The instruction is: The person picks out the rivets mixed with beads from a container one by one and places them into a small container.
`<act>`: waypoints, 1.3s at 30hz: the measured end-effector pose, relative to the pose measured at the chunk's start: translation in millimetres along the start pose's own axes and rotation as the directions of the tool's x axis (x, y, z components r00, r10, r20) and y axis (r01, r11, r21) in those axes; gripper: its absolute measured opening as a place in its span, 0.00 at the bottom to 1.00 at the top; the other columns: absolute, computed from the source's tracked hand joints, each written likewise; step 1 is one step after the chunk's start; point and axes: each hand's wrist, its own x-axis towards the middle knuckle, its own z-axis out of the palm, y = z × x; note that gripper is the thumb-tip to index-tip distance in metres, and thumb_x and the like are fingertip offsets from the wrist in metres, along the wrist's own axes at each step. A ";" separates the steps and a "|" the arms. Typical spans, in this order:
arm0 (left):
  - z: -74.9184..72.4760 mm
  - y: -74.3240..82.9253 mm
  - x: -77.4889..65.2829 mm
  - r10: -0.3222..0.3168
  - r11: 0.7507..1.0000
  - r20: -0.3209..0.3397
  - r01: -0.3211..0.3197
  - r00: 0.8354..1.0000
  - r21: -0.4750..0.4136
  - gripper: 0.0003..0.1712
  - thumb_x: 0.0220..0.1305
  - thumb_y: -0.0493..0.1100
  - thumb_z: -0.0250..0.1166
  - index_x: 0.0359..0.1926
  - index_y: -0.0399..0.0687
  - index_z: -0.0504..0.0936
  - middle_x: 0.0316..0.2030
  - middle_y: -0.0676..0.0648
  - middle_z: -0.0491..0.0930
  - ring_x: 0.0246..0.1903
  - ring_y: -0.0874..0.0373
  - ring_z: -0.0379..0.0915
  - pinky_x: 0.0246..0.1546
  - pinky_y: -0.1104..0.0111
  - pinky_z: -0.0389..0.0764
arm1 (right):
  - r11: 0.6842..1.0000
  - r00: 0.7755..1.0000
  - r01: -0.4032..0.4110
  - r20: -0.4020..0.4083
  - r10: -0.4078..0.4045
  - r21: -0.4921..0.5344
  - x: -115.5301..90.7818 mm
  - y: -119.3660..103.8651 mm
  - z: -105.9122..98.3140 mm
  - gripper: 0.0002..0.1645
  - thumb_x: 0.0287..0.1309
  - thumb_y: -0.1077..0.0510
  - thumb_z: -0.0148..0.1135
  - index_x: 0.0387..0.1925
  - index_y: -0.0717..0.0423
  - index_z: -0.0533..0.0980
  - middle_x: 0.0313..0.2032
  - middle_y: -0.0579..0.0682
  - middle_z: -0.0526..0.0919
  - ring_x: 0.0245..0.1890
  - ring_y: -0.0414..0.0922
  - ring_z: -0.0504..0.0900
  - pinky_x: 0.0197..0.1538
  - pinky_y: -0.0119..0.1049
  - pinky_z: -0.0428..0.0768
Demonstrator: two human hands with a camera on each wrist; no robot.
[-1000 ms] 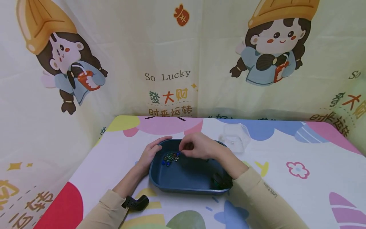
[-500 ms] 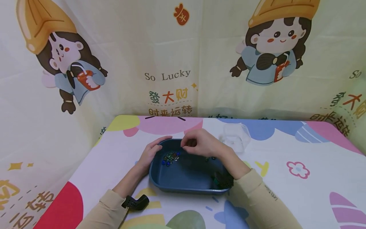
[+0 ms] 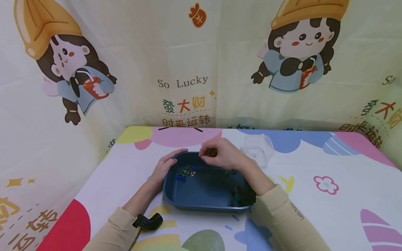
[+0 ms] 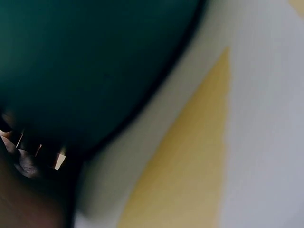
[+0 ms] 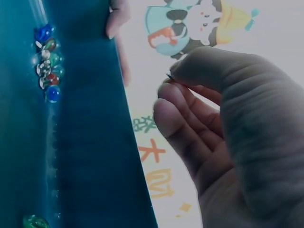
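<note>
A dark blue tray (image 3: 201, 193) stands on the table. My left hand (image 3: 164, 169) grips its left end, thumb on the rim and fingers along the outside. Inside, towards the left, lies a cluster of glass marbles (image 3: 186, 173), blue, green, red and clear in the right wrist view. Above the far rim is my right hand (image 3: 224, 153), thumb and forefinger pinched together. Between those fingertips a tiny dark sliver (image 5: 169, 76) shows in the right wrist view; the rest of it is hidden. A green marble (image 5: 35, 222) and another lie further right in the tray.
Behind the tray, to the right, stands a clear plastic box (image 3: 255, 153). A black wrist camera (image 3: 148, 222) sits on the left wrist, and another (image 3: 244, 197) overlaps the tray's near right corner. A patterned cloth (image 3: 282, 209) covers the table; a printed curtain hangs behind.
My right hand has risen from the marble cluster to above the far rim, fingers still pinched. Marbles at the tray's right have come into view. The left hand stays on the tray.
</note>
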 end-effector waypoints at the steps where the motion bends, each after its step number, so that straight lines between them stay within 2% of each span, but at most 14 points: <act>1: -0.5 -0.6 0.4 0.001 1.000 0.000 -0.001 1.000 0.002 0.30 0.72 0.33 0.38 0.71 0.34 0.67 0.70 0.37 0.67 0.67 0.42 0.64 0.66 0.58 0.67 | 1.000 1.000 -0.001 -0.010 0.001 0.002 -0.3 0.0 -1.0 0.05 0.58 0.67 0.68 0.36 0.56 0.84 0.32 0.43 0.85 0.30 0.36 0.81 0.38 0.34 0.83; 6: -1.3 -2.2 1.2 0.004 1.000 -0.001 -0.004 1.000 0.004 0.30 0.71 0.34 0.39 0.71 0.34 0.67 0.70 0.38 0.67 0.68 0.42 0.63 0.68 0.55 0.65 | 1.000 0.999 -0.009 -0.039 0.009 0.003 -1.0 -0.4 -5.3 0.04 0.59 0.66 0.68 0.37 0.59 0.84 0.33 0.47 0.86 0.30 0.38 0.80 0.37 0.35 0.82; 12: -0.9 -1.8 0.7 0.007 1.000 0.006 -0.007 1.000 -0.001 0.30 0.71 0.34 0.39 0.71 0.33 0.67 0.70 0.37 0.66 0.68 0.41 0.63 0.68 0.54 0.64 | 1.000 0.998 -0.009 -0.068 0.010 0.012 -3.9 -2.8 -16.3 0.07 0.57 0.68 0.68 0.39 0.61 0.84 0.35 0.50 0.87 0.31 0.40 0.82 0.38 0.36 0.83; 19: -0.9 -0.9 0.5 0.015 1.000 -0.005 -0.015 1.000 0.016 0.30 0.71 0.33 0.39 0.70 0.32 0.68 0.70 0.37 0.67 0.68 0.42 0.63 0.67 0.58 0.66 | 0.997 0.987 -0.075 -0.137 0.079 0.028 -13.7 -0.3 -38.6 0.06 0.60 0.67 0.68 0.39 0.59 0.85 0.36 0.51 0.86 0.33 0.43 0.82 0.39 0.38 0.82; 27: -0.5 -0.6 1.0 0.008 1.000 -0.008 -0.008 1.000 0.018 0.30 0.71 0.33 0.38 0.71 0.32 0.67 0.70 0.38 0.66 0.67 0.44 0.64 0.63 0.67 0.70 | 0.984 0.960 -0.175 -0.217 0.175 0.019 -25.6 9.4 -59.5 0.07 0.60 0.67 0.67 0.40 0.60 0.85 0.36 0.51 0.85 0.33 0.46 0.81 0.39 0.35 0.82; 39: -0.8 -2.2 1.5 0.002 1.000 -0.006 -0.002 1.000 0.009 0.30 0.70 0.33 0.38 0.71 0.32 0.67 0.70 0.37 0.66 0.66 0.46 0.65 0.62 0.69 0.70 | 0.956 0.915 -0.290 -0.283 0.287 0.032 -41.8 19.0 -79.9 0.07 0.64 0.65 0.65 0.42 0.62 0.85 0.38 0.54 0.85 0.34 0.49 0.81 0.39 0.32 0.80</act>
